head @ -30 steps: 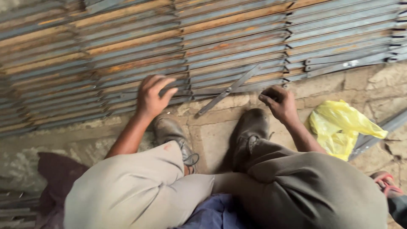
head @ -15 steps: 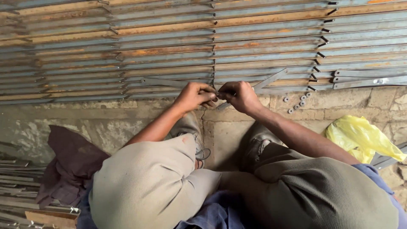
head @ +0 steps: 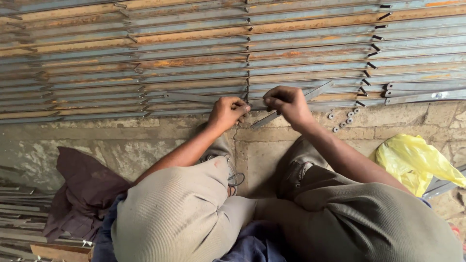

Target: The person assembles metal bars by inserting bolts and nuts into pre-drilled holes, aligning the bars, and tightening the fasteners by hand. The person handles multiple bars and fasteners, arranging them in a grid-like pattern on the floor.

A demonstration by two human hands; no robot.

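Beside the right hand (head: 287,103), washers (head: 342,121); farther right, yellow bag (head: 415,161).

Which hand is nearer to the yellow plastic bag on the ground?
The right hand is nearer. The yellow plastic bag lies on the ground to its right and lower in the view. The left hand is farther away, on the other side of the right hand.

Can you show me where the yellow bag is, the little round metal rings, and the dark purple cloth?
Crumpled yellow plastic bag (head: 412,162), head view, on its wrinkled middle.
Small round grey metal washers (head: 343,121), head view, on one ring of the scattered group.
Dark purple cloth (head: 82,187), head view, on its flat middle fold.
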